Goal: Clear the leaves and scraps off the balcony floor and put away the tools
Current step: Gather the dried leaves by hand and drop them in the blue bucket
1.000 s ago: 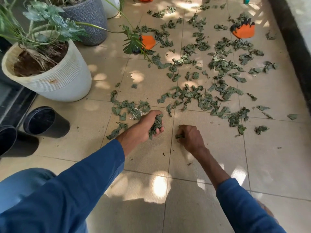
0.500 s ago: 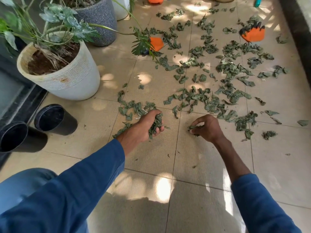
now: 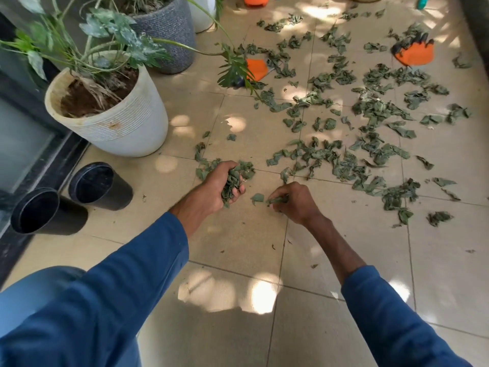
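Observation:
Green leaf scraps (image 3: pixel 370 112) lie scattered over the beige tiled balcony floor (image 3: pixel 238 239), thickest at centre and right. My left hand (image 3: pixel 211 189) grips a bunch of gathered leaves (image 3: pixel 232 181) just above the floor. To its right, my right hand (image 3: pixel 293 202) pinches a few leaves (image 3: pixel 276 200) at floor level, with one loose leaf (image 3: pixel 258 198) lying between the two hands. Two orange gloves lie among the scraps: one glove (image 3: pixel 256 68) at mid-back, the other glove (image 3: pixel 415 53) at the back right.
A white ribbed pot (image 3: pixel 124 125) with soil and a plant stands at left, a grey pot (image 3: pixel 169 33) behind it. Two empty black pots (image 3: pixel 103 186) (image 3: pixel 45 211) lie on their sides near the dark door track at far left. A teal tool handle (image 3: pixel 423 2) shows at the top edge.
My right hand has moved left toward my left hand, now pinching leaves close beside it. My left hand keeps its bunch. The camera has shifted, so the pots sit further right in view.

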Action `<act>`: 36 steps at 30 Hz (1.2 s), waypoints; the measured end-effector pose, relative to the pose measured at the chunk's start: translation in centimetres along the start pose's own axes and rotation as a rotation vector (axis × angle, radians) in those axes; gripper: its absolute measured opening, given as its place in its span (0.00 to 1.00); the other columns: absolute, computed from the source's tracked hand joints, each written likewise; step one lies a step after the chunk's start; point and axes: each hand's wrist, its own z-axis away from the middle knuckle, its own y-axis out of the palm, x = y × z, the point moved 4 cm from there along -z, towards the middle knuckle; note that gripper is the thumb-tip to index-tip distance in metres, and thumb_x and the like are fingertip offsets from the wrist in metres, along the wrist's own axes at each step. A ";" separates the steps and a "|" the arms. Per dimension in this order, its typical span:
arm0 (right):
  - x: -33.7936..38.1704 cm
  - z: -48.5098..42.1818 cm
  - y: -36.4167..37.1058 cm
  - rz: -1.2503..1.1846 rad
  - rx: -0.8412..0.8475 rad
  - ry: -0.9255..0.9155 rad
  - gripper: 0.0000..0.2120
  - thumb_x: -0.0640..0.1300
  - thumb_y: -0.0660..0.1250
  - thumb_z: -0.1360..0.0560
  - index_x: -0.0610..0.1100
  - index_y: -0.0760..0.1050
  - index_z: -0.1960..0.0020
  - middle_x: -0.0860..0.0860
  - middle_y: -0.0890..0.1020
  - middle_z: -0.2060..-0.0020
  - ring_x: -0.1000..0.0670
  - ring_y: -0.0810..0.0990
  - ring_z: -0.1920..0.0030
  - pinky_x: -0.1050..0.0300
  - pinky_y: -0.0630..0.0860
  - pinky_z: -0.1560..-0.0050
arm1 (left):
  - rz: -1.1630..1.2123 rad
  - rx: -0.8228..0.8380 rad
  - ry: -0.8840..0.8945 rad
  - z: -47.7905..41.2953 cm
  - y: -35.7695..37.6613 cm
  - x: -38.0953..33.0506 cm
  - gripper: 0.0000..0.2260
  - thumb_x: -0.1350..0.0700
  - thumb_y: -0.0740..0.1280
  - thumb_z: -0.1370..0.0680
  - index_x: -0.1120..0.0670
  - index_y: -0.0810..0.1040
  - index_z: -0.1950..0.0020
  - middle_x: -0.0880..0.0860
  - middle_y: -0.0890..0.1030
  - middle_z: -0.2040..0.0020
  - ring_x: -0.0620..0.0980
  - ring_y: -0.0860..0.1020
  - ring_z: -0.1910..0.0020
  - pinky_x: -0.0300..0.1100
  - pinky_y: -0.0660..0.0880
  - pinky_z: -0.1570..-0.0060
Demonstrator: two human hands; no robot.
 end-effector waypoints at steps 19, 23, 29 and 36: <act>5.9 -4.3 6.7 0.032 0.128 -0.041 0.10 0.39 0.77 0.31 0.49 0.85 0.51 0.52 0.86 0.52 0.52 0.83 0.52 0.58 0.79 0.51 | 0.141 -0.153 -0.001 0.4 -8.7 -1.0 0.16 0.47 0.60 0.21 0.53 0.74 0.65 0.54 0.76 0.71 0.46 0.68 0.75 0.33 0.62 0.81; 10.2 -5.6 8.7 -0.034 0.195 -0.159 0.09 0.36 0.78 0.32 0.44 0.86 0.53 0.50 0.86 0.54 0.52 0.82 0.53 0.54 0.78 0.45 | 0.189 -0.162 0.017 0.9 -9.9 -1.4 0.16 0.49 0.60 0.20 0.54 0.73 0.66 0.53 0.76 0.74 0.47 0.68 0.70 0.32 0.62 0.81; 11.0 -4.8 12.3 0.105 0.161 -0.126 0.09 0.34 0.71 0.26 0.47 0.84 0.53 0.50 0.84 0.53 0.52 0.81 0.57 0.52 0.81 0.50 | 0.243 -0.196 0.016 1.1 -11.6 -1.2 0.16 0.49 0.61 0.20 0.55 0.73 0.65 0.52 0.75 0.74 0.47 0.70 0.69 0.31 0.63 0.81; 8.4 -3.4 9.3 0.073 0.035 -0.029 0.17 0.34 0.73 0.27 0.46 0.75 0.42 0.51 0.83 0.58 0.53 0.80 0.64 0.62 0.73 0.70 | 0.288 -0.189 0.027 1.8 -11.2 -1.1 0.15 0.50 0.61 0.19 0.56 0.72 0.64 0.51 0.74 0.71 0.46 0.74 0.74 0.33 0.65 0.82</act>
